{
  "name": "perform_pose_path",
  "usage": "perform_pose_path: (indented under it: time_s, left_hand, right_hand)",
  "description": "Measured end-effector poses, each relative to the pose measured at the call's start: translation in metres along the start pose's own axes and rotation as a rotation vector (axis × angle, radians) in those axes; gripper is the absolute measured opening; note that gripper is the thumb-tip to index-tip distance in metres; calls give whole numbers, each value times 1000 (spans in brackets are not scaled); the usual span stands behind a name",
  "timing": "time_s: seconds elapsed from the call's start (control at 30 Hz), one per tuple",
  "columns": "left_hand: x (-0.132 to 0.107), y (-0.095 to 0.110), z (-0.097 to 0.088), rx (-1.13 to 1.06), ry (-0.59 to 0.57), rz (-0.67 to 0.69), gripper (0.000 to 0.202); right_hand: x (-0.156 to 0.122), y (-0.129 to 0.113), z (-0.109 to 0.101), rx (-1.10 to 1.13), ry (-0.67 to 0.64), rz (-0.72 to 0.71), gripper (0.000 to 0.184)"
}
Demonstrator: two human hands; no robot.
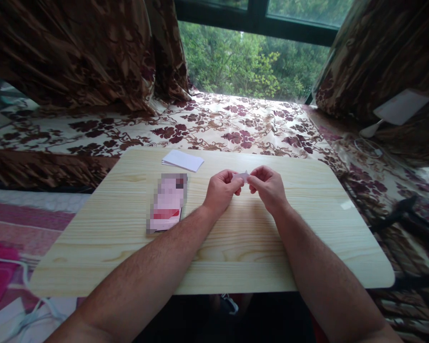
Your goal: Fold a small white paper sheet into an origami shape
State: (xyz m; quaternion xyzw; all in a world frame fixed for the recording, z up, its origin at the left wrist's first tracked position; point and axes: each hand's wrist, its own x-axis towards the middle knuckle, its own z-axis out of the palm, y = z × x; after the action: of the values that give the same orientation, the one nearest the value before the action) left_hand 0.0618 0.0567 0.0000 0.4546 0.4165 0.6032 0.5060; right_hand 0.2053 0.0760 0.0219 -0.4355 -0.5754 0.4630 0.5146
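Note:
Both of my hands meet over the middle of a light wooden table (pixel 236 238). My left hand (pixel 221 189) and my right hand (pixel 268 186) are closed in a pinch on a small folded piece of white paper (pixel 241 176), held between the fingertips just above the tabletop. To the left of my left hand lies a flat pink and white card or phone (pixel 167 202), its face blurred. Further back on the table rests a thin stack of white paper sheets (pixel 182 160).
A floral bedspread (pixel 218 124) stretches behind the table up to a window (pixel 250 62) flanked by brown patterned curtains. A white object (pixel 396 112) leans at the right. Pink cloth (pixel 0 271) and white cables (pixel 28 314) lie at the lower left.

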Motion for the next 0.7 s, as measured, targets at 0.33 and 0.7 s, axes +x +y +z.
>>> perform_pose_path:
  time_s: [0.33, 0.7]
  left_hand:
    - [2, 7, 0, -68, -65, -113, 20]
    - [4, 8, -2, -107, -72, -195, 18]
  right_hand:
    - [2, 5, -6, -219, -47, -320, 7]
    - [-1, -1, -8, -323, -69, -421, 7]
